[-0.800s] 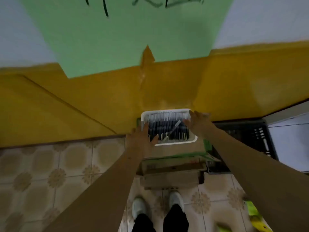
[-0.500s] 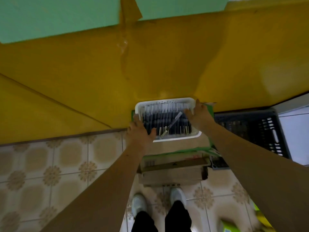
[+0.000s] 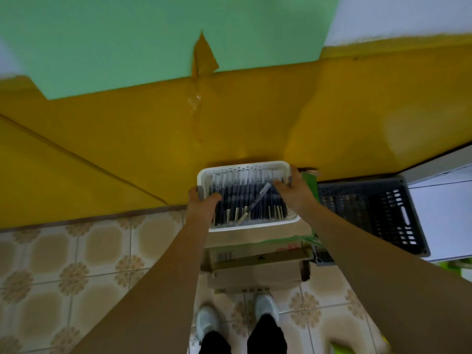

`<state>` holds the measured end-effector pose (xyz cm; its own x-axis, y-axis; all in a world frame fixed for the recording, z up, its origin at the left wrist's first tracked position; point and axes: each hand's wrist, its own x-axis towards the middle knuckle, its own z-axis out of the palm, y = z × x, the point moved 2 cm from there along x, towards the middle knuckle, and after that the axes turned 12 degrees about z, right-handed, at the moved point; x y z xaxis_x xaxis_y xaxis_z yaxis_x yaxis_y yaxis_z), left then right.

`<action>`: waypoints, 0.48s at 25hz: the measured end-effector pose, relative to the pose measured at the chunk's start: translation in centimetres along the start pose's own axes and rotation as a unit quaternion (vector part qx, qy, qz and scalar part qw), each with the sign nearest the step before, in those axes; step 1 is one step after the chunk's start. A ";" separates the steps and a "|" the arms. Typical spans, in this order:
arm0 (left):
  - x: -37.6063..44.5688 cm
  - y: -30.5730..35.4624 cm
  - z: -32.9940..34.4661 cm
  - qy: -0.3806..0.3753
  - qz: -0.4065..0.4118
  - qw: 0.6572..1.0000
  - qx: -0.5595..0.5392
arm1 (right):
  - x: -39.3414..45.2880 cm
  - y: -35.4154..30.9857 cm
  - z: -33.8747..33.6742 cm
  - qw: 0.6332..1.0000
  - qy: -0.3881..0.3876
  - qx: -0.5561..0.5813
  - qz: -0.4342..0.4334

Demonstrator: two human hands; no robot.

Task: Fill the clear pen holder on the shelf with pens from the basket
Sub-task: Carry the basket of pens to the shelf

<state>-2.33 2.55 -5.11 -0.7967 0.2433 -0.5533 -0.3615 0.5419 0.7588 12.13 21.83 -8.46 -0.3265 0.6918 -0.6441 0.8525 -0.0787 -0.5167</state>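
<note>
Atop the stacked cardboard boxes (image 3: 258,267), against the yellow wall, sits the white basket (image 3: 245,166) of pens (image 3: 242,198). My left hand (image 3: 203,205) and right hand (image 3: 293,191) grip its side edges. Next I should probably lift it level; no pen holder shows.

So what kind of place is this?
Probably a shop's back corner or storeroom: a white basket full of pens sits on stacked cardboard boxes, beside a dark plastic crate on the tiled floor.
</note>
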 end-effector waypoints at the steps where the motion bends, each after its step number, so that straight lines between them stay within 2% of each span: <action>1: -1.2 0.7 -0.9 0.001 0.003 1.000 -0.007 | -1.5 -0.6 -0.5 1.000 0.002 -0.011 -0.010; 5: -5.7 3.0 -5.1 -0.011 0.037 0.999 -0.034 | -7.7 -4.0 -2.2 0.996 0.019 -0.059 -0.066; 12: -16.1 7.9 -17.4 -0.032 0.130 0.990 -0.039 | -21.2 -9.4 -3.7 0.973 0.051 -0.181 -0.134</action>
<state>-0.73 -11.07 15.76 -0.8364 0.4184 -0.3541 -0.1856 0.3916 0.9012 12.55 10.55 12.08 -0.5298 0.7221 -0.4448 0.8367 0.3592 -0.4134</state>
